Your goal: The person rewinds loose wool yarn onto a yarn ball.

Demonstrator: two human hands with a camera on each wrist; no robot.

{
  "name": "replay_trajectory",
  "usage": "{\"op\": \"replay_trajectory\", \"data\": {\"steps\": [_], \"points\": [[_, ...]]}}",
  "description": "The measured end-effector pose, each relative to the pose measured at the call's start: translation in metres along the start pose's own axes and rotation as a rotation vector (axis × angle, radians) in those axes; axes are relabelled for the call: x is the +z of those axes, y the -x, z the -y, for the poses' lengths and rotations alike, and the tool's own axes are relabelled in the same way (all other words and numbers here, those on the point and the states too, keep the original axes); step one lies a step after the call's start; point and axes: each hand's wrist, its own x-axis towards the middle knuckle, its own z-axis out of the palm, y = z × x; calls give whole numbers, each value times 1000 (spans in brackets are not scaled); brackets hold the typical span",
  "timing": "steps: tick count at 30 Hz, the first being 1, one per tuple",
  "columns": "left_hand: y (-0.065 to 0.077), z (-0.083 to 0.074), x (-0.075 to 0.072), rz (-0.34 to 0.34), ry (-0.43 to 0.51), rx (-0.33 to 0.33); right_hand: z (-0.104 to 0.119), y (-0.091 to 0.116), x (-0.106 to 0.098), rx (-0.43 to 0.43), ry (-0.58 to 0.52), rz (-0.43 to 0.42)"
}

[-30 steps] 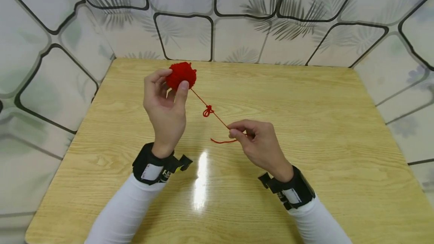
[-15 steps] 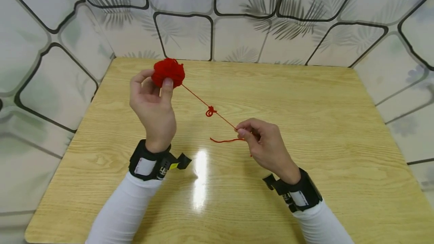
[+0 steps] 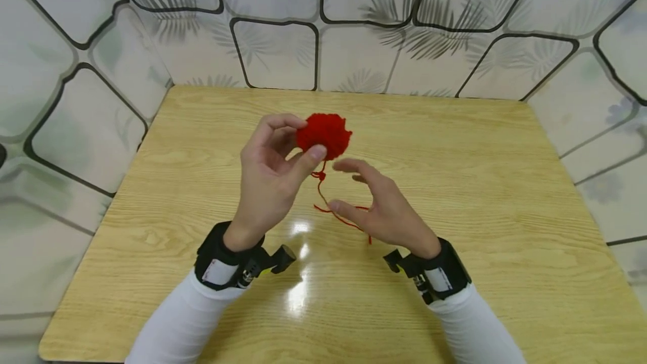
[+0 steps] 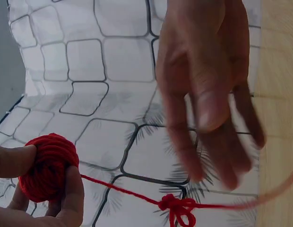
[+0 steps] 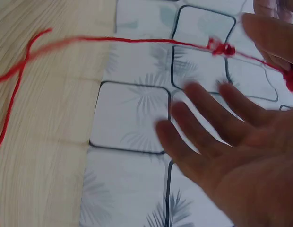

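Observation:
A ball of red yarn (image 3: 326, 136) is pinched between the thumb and fingers of my left hand (image 3: 270, 178), raised above the table. From the ball hangs a strand with a small looped knot (image 4: 177, 206) close below it. The loose yarn tail (image 3: 346, 221) trails down and curls toward the tabletop. My right hand (image 3: 386, 206) hovers beside the strand, its fingers spread and relaxed, holding nothing. In the right wrist view the strand (image 5: 137, 40) passes beyond the fingertips, apart from them.
A light wood-grain table (image 3: 485, 195) lies beneath both hands. Pale panels with dark outlines and leaf prints (image 3: 354, 55) stand along its back and sides. Each wrist wears a black strap with a small camera (image 3: 283, 259).
My left hand has brought the yarn ball right and nearer the right hand. My right hand has let go of the strand and spread its fingers; the once taut strand now hangs slack.

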Motion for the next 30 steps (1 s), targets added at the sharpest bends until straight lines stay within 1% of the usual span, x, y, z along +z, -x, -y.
{"op": "replay_trajectory", "data": {"steps": [2, 4, 6, 8, 10, 11, 13, 15, 16, 17, 19, 20, 22, 24, 26, 27, 28, 30], "points": [[2, -1, 4, 40, 16, -26, 4, -9, 5, -52, -87, -62], [2, 0, 6, 56, 7, -22, 8, -14, 10, -82, -209, -88], [2, 2, 5, 47, -56, 23, 11, -15, 14, -85, -316, -83], [0, 7, 3, 28, -168, 85, 14, -12, 17, -74, -356, -84], [-1, 11, -2, 19, -334, 145, 16, -8, 19, -72, -337, -95], [-1, 14, -4, 29, -425, 171, 16, -7, 18, -75, -295, -114], [0, 18, -9, 87, -573, 189, 18, -5, 16, -99, -201, -173], [3, 21, -13, 176, -665, 168, 18, -6, 11, -142, -122, -234], [4, 22, -14, 228, -685, 140, 17, -6, 7, -164, -93, -264], [6, 23, -15, 285, -686, 99, 17, -7, 3, -188, -71, -292], [8, 22, -16, 385, -635, -11, 16, -9, -6, -229, -45, -334], [8, 22, -17, 428, -589, -69, 14, -10, -10, -238, -46, -341], [9, 20, -19, 501, -473, -179, 11, -12, -16, -242, -75, -344], [8, 18, -21, 550, -322, -280, 7, -13, -21, -233, -134, -323], [7, 16, -24, 563, -172, -356, 2, -14, -22, -209, -206, -299], [6, 16, -25, 552, -96, -390, -1, -14, -21, -188, -241, -290], [6, 16, -26, 528, -22, -420, -4, -14, -19, -166, -265, -282], [7, 17, -26, 438, 106, -456, -7, -14, -13, -132, -286, -267]]}}
